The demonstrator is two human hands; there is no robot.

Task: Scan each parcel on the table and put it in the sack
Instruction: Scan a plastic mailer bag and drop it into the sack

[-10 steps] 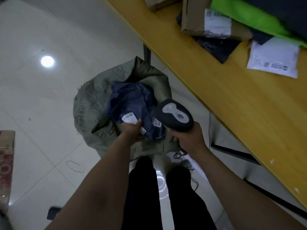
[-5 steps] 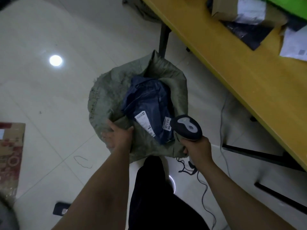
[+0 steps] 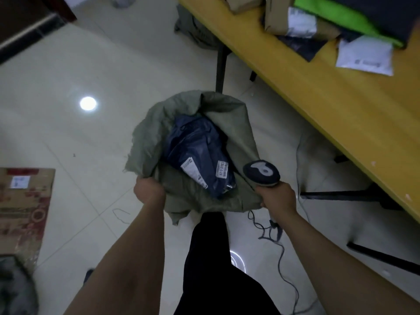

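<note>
Your left hand [image 3: 148, 189] is fisted on the near rim of the grey-green woven sack [image 3: 229, 130] — the dark blue plastic parcel [image 3: 200, 155] lies inside. Your right hand [image 3: 278, 197] grips the black handheld scanner [image 3: 261, 172], perhaps sack cloth too; its cable could snag.

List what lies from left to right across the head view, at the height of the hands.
Flat printed cardboard box → left hand gripping the grey-green woven sack → dark blue plastic parcel → grey handheld scanner → right hand → yellow wooden table.
</note>
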